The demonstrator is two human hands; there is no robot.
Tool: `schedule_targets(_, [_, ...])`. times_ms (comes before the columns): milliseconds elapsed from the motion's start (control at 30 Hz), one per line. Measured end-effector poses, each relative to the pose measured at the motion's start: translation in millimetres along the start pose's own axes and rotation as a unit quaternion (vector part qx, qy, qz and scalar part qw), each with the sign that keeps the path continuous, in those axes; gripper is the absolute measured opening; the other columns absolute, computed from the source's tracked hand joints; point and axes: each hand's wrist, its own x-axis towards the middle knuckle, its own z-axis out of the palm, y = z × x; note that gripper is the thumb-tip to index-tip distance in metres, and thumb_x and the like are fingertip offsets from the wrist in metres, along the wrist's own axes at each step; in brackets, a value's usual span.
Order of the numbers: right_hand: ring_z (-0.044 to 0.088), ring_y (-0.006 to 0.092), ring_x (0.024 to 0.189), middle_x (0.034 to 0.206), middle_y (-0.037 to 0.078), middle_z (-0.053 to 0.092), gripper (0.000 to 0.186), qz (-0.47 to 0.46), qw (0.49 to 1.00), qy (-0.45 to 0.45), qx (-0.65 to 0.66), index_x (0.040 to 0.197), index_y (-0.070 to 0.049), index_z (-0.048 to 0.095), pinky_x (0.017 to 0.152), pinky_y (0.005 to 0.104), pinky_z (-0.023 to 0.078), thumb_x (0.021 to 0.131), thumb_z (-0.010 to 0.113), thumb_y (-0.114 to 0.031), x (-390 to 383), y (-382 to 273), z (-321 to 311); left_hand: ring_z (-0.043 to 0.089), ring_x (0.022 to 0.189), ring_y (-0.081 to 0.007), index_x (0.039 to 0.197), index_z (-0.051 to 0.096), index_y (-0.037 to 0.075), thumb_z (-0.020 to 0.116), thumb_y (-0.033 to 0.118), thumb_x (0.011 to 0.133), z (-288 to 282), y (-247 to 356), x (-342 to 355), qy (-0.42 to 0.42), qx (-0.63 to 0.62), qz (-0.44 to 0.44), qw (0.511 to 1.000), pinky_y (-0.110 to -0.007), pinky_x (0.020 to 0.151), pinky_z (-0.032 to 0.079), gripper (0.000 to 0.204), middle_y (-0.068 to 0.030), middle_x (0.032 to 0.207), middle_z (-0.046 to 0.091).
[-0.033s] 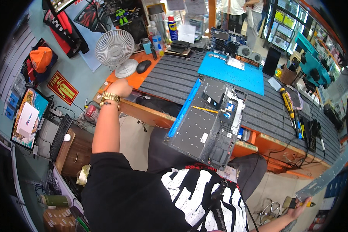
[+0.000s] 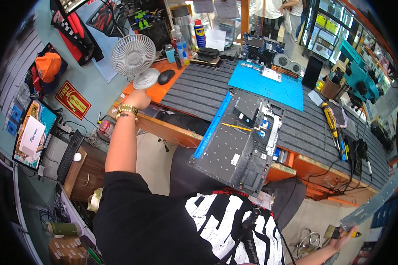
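Observation:
My left hand [image 2: 139, 100], with a gold watch on its wrist, is at the open drawer [image 2: 181, 132] by the fan; its fingers are hidden. At the lower right, my right hand [image 2: 342, 241] closes around a brush [image 2: 333, 232] with a yellow-tipped handle and a long grey metal plate [image 2: 369, 205]. A black laptop chassis [image 2: 219, 155] lies tilted over my lap and the bench edge. Along its left side runs a blue ruler-like strip [image 2: 213, 125]. A yellow tool like a thin screwdriver or tweezers [image 2: 236, 126] and a small black module [image 2: 244, 115] rest on it.
A white fan [image 2: 133, 55] and a black mouse [image 2: 166, 77] stand on an orange board. Across the ribbed bench are a blue mat [image 2: 269, 84], circuit boards [image 2: 263, 46], a yellow-black screwdriver [image 2: 330, 119] and cables. A monitor [image 2: 34, 134] is at the left.
The view shifts very slightly. Both hands and the laptop chassis stay in place.

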Motion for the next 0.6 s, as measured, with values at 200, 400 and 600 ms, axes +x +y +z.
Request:
schedule_targets(200, [0.038,0.0045,0.061,0.083,-0.005,0.052,0.034,-0.035,0.999,0.016,0.017,0.142,-0.011,0.065,0.065,0.0218,0.041,0.120,0.062,-0.037,23.2,5.4,12.0,0.060,0.141,-0.0509,0.153,0.060,-0.003,0.078,0.028,0.100,59.5,-36.6,101.8,0.266,-0.090,0.071,0.957,-0.055,0.118,0.053,0.064,-0.0324,0.157,0.057])
schedule_targets(400, [0.036,0.0042,0.060,0.083,-0.005,0.053,0.032,-0.036,0.999,-0.013,0.032,0.139,-0.012,0.067,0.064,0.0217,0.038,0.120,0.062,-0.037,22.2,6.9,5.3,0.060,0.138,-0.0521,0.148,0.064,-0.004,0.083,0.025,0.095,93.6,-27.0,113.0,0.364,-0.088,0.019,0.927,-0.057,0.117,0.053,0.063,-0.0310,0.148,0.061])
schedule_targets(600, [0.037,0.0048,0.060,0.073,-0.007,0.047,0.025,0.005,0.996,-0.079,0.041,0.124,-0.016,0.067,0.060,0.0254,0.032,0.120,0.060,-0.040,32.2,27.2,-5.6,0.057,0.137,-0.0507,0.152,0.066,0.000,0.081,0.030,0.097,75.3,-10.2,114.4,0.347,-0.060,-0.028,0.936,-0.055,0.119,0.049,0.064,-0.0309,0.148,0.058])
